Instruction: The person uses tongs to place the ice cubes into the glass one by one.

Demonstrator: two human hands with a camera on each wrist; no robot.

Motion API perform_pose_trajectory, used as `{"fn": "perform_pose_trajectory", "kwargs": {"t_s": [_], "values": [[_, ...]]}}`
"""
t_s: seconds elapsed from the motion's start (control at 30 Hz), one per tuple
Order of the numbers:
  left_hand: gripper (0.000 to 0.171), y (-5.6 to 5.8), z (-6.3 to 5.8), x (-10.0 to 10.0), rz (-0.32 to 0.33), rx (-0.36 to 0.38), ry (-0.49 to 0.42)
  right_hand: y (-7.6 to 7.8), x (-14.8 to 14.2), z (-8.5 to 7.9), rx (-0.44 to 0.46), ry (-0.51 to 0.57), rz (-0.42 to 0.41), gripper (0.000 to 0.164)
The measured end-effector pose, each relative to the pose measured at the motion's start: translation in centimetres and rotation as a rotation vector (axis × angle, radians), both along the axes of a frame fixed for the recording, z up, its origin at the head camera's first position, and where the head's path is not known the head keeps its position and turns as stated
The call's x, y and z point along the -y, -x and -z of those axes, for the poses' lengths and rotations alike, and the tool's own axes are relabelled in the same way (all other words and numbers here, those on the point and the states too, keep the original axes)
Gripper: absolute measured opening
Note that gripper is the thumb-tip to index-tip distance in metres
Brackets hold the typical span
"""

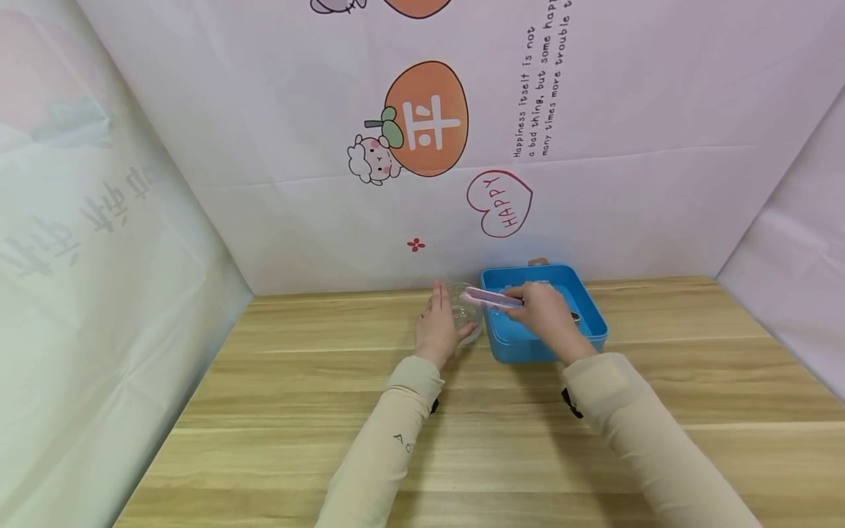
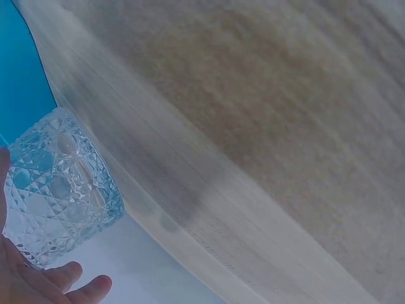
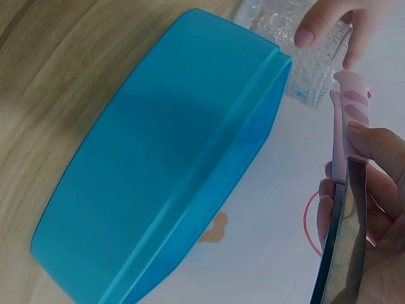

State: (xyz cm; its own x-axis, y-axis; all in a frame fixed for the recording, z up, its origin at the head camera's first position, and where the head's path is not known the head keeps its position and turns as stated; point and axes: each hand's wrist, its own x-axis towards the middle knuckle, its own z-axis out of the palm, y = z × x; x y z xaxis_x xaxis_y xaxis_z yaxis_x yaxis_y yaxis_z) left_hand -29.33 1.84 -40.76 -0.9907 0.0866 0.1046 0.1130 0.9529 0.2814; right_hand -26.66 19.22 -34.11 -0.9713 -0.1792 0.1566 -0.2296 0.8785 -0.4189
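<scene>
A clear cut-glass tumbler (image 2: 63, 183) stands on the table beside the blue box. My left hand (image 1: 439, 330) holds it from the left, with the thumb on its near side and the fingers along the far side. In my right hand (image 1: 544, 312) is a pair of metal tongs (image 3: 345, 240) with pink tips (image 3: 354, 104), the thumb on one arm and the fingers round the other. The hand hovers over the blue box (image 1: 528, 352), and the tong tips reach left above the tumbler's rim. In the right wrist view the tips stand close together.
The blue open-topped box stands right of the tumbler, its wall (image 3: 164, 126) filling much of the right wrist view. A printed white backdrop (image 1: 330, 242) rises close behind both, at the wooden table's (image 1: 297, 381) far edge. More white cloth hangs at left and right.
</scene>
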Motion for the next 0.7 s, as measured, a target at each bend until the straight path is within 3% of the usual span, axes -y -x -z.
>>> {"fn": "perform_pose_trajectory", "kwargs": {"t_s": [0.37, 0.7], "values": [[0.096, 0.1, 0.1, 0.1, 0.007, 0.008, -0.001, 0.1, 0.1, 0.9, -0.068, -0.018, -0.032, 0.031], [0.096, 0.2, 0.5, 0.2, 0.026, -0.022, -0.007, 0.2, 0.2, 1.1, -0.059, -0.01, -0.033, 0.03]]}}
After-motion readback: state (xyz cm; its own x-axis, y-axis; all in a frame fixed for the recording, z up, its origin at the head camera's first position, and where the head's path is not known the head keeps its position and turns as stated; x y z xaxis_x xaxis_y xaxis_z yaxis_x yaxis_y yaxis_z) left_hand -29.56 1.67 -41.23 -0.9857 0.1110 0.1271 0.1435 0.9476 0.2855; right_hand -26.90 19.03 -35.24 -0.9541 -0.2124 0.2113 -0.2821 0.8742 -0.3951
